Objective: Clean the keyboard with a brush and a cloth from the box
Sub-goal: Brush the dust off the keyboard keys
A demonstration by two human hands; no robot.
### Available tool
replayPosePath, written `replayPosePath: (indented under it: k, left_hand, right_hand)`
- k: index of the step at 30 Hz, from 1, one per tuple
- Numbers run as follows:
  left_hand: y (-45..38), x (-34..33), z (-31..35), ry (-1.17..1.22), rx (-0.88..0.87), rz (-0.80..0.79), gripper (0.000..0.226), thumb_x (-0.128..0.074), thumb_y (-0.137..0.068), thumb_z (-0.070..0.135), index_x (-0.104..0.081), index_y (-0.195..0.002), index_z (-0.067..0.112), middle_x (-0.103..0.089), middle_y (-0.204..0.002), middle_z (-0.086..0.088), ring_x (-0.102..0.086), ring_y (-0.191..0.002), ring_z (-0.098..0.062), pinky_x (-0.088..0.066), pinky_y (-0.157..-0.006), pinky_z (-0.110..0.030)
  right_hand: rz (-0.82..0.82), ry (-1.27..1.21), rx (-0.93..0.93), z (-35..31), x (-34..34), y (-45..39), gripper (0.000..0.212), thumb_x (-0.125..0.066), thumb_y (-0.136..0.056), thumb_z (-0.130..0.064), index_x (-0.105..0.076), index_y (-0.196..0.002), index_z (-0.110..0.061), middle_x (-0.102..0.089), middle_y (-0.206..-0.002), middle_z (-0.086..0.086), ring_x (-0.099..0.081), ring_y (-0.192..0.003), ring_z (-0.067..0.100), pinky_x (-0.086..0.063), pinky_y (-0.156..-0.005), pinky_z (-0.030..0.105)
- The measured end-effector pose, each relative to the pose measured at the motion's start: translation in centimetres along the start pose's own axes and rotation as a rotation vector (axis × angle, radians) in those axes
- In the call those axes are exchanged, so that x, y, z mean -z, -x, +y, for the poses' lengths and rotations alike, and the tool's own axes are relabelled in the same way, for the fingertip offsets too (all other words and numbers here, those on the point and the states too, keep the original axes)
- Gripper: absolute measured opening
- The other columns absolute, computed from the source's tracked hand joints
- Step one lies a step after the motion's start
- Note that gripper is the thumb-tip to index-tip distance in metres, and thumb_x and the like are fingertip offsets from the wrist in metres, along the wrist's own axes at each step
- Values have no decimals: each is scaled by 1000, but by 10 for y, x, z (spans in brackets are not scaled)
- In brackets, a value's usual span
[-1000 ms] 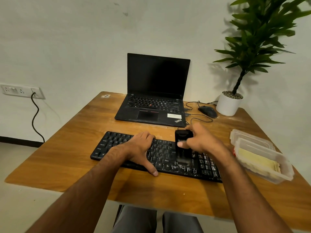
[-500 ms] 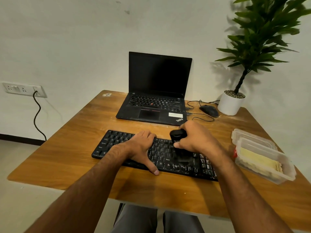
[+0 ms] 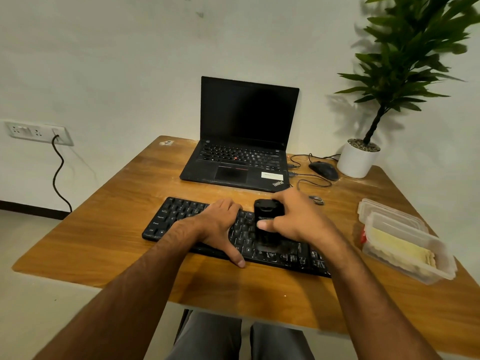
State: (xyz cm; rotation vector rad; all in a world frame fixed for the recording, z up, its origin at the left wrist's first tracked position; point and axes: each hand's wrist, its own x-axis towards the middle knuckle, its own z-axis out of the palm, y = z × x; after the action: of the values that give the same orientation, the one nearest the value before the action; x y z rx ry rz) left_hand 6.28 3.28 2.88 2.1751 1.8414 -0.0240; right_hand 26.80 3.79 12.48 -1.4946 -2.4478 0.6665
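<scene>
Right hand (image 3: 298, 219) grips the black brush (image 3: 267, 224), thumb across its front, bristles down on the keyboard (image 3: 181, 216) mid-right keys. Brush has shifted slightly left versus 1 s ago. Left hand (image 3: 220, 224) unchanged: lying flat on the keys just left of the grip, thumb on the table (image 3: 104, 229). Box (image 3: 405, 245) well right, cloth (image 3: 397, 248) inside.

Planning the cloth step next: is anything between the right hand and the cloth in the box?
Nothing visible. The right hand grips the brush on the keyboard; bare table lies between it and the open box holding the cloth.
</scene>
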Motion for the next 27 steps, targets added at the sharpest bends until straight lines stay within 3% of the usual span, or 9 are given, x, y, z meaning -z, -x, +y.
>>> replayPosePath:
  k: [4, 10, 17, 22, 27]
  left_hand:
    - [1, 0, -1, -7, -4, -1, 131, -81, -44, 86, -35, -149, 21, -36, -131, 5, -34, -120, -14, -39, -114, -40]
    - [1, -1, 0, -6, 2, -3, 138, -86, -51, 79, -24, -157, 15, -32, -146, 0, -31, -134, -18, -31, -122, -41]
    - [1, -2, -2, -14, -4, 10, 130, -84, -49, 83, -33, -149, 18, -36, -133, 3, -35, -121, -15, -38, -114, -41]
    - [1, -3, -1, -15, -10, 11, 135, -84, -50, 81, -29, -153, 15, -34, -140, 1, -33, -128, -17, -33, -119, -40]
    - [1, -1, -1, 1, -10, 22, 134, -85, -48, 81, -30, -153, 17, -35, -137, 3, -34, -126, -15, -36, -118, -40]
  right_hand:
    - [-8, -15, 54, -10, -22, 0, 36, -84, -77, -30, -70, -108, -22, -69, -96, -6, -65, -93, 13, -52, -77, 28]
    - [-60, 166, -51, 4, -1, 3, 46, -84, -77, -30, -66, -118, -20, -67, -112, -2, -61, -104, 17, -51, -87, 30]
    - [-40, -15, -6, -4, -16, 0, 45, -84, -76, -31, -67, -118, -22, -67, -103, -5, -63, -98, 14, -54, -81, 30]
    - [-129, 105, -60, 8, -4, 6, 53, -85, -76, -30, -63, -123, -21, -66, -115, -3, -60, -108, 16, -51, -89, 31]
    - [-33, -20, -21, -1, 0, 3, 44, -84, -76, -31, -68, -115, -20, -70, -102, -2, -64, -97, 16, -55, -85, 35]
